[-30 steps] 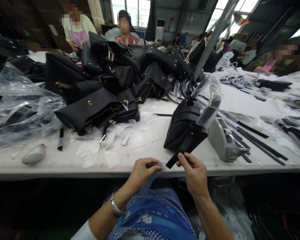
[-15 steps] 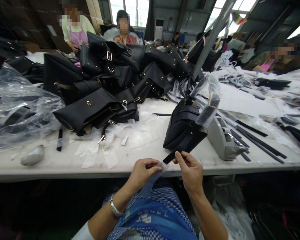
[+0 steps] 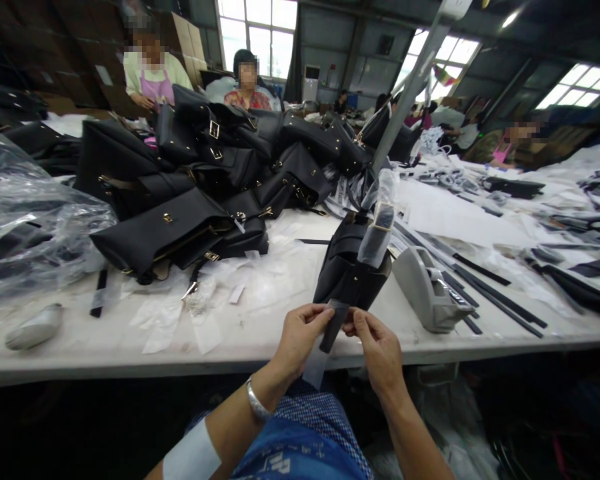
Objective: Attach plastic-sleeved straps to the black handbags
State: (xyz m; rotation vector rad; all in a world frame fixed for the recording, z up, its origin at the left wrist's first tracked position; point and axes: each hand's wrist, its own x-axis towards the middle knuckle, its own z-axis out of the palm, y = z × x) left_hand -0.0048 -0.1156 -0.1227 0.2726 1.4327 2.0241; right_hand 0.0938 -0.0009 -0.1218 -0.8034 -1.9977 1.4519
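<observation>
Over the table's front edge, a black strap end lies against a strip of translucent plastic film that hangs down below it. My left hand is closed, thumb and fingertips pinching the film and strap from the left. On the other side my right hand is closed too, its fingertips at the right edge of the strap and film; exactly what they grip is partly hidden. Just beyond both hands stands a black handbag, with a film-wrapped strap and buckle rising over its top.
A grey tape dispenser stands right of the handbag, with black straps beside it. A heap of black bags fills the back left. Clear plastic sheeting, film scraps and a grey rounded object lie left. Co-workers are behind.
The film has moved up along the strap end, which now shows behind or inside it. My hands have come closer together. The view has shifted slightly right and up.
</observation>
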